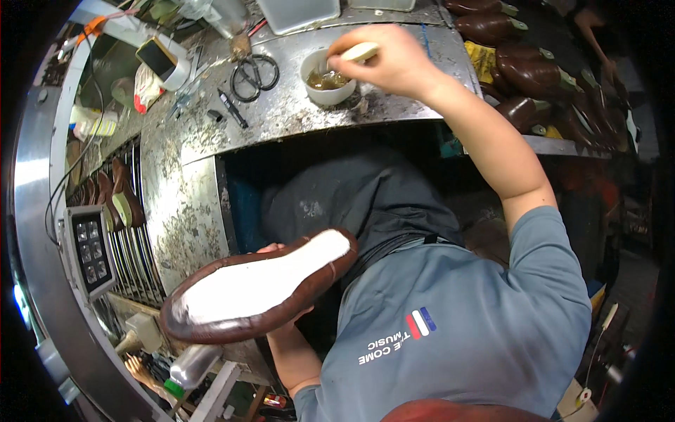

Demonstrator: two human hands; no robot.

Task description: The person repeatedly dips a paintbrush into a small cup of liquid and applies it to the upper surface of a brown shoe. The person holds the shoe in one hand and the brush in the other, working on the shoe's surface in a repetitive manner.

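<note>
My left hand (299,318) is wrapped round a brown leather shoe (264,328), held sole side up over my lap. The upper's edge is folded in around a white bottom (260,281), and a dark, shiny patch shows at the toe. Most of that hand is hidden beneath the shoe. My right hand (387,60) pinches the pale handle of a brush-like tool (362,52), tilted into a small white bowl (328,96). Yellowish-brown, glue-like liquid (328,79) lies in the bowl. The tool's working end is partly hidden by my fingers and the bowl.
Black-handled scissors (254,77) and a black marker (233,109) lie left of the bowl on the stained metal bench (190,204). A phone (156,58) leans on a white cup. Brown shoes (531,70) fill the right shelf. A lamp (89,250) stands at left.
</note>
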